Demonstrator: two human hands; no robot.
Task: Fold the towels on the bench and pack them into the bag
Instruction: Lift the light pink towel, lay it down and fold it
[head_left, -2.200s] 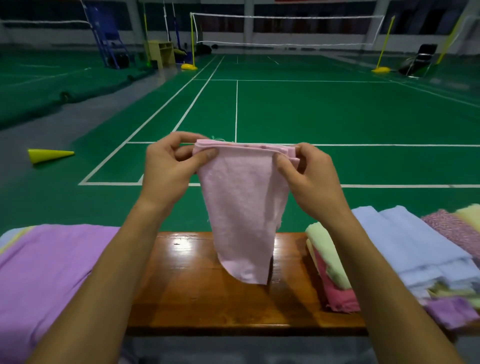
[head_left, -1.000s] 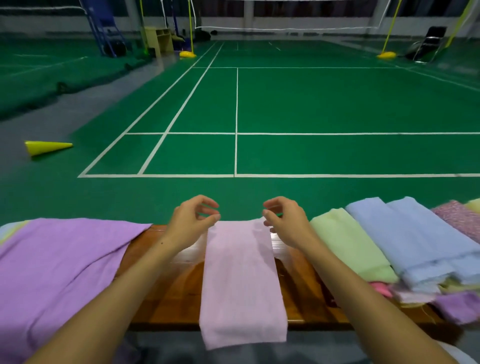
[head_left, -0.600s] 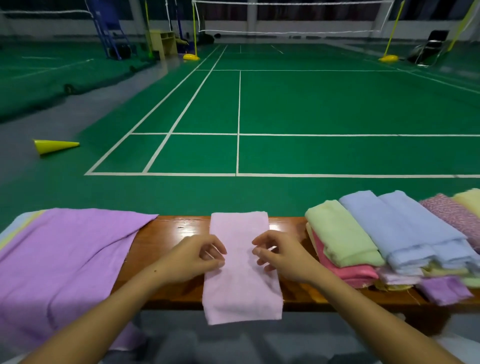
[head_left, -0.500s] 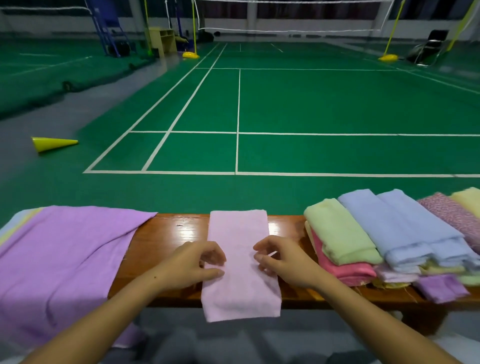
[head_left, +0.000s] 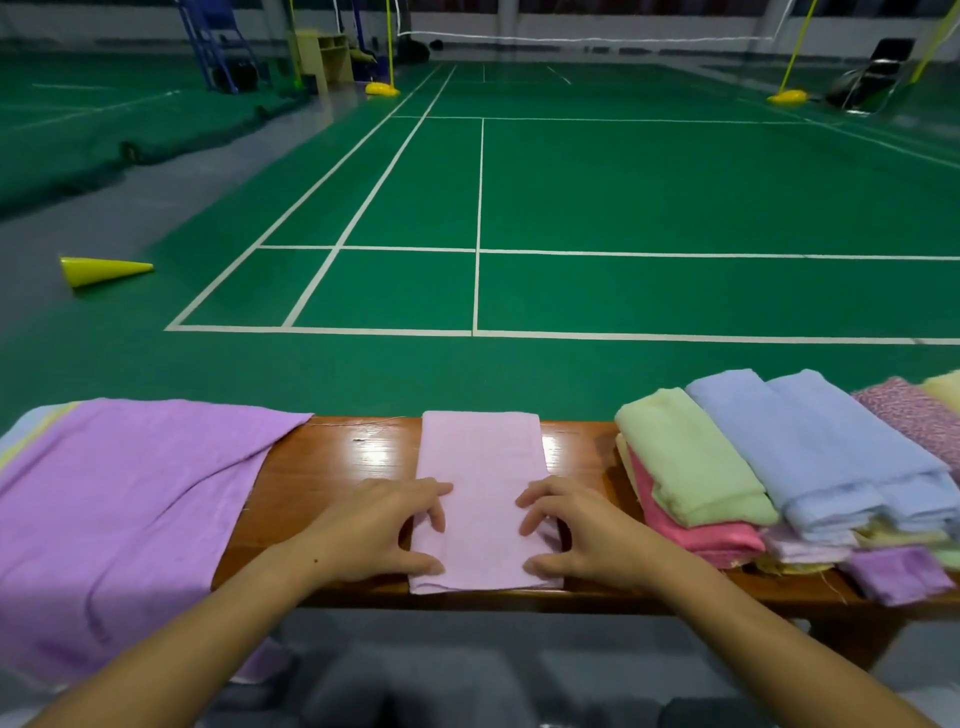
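— Where is the pink towel (head_left: 480, 483) lying?

— Flat on the wooden table (head_left: 332, 467), folded into a long strip that runs from the far edge to the near edge, roughly in the middle of the bare wood. Its near end just overhangs the table's front edge.

— And the hands?

— Both are on its near half. The left hand (head_left: 384, 525) lies at the strip's left edge, the right hand (head_left: 576, 530) at its right edge. On each, the fingers bend down onto the cloth and the thumb sits lower, close to the near corner — a light grip at the edges. Whether any cloth is actually pinched between thumb and fingers I cannot tell; nothing is lifted off the table.

— What else is on the table?

— To the left, a large purple cloth (head_left: 119, 504) is spread out and hangs over the front; beneath its far left edge a pale blue and yellow layer shows. To the right stands a pile of folded towels (head_left: 779, 467): light green on top of pink, two pale blue ones beside that, a speckled pink one further right, and a small purple piece at the front.

— And beyond?

— A green court with white lines, and a yellow cone (head_left: 104, 270) lying on its side at the left.
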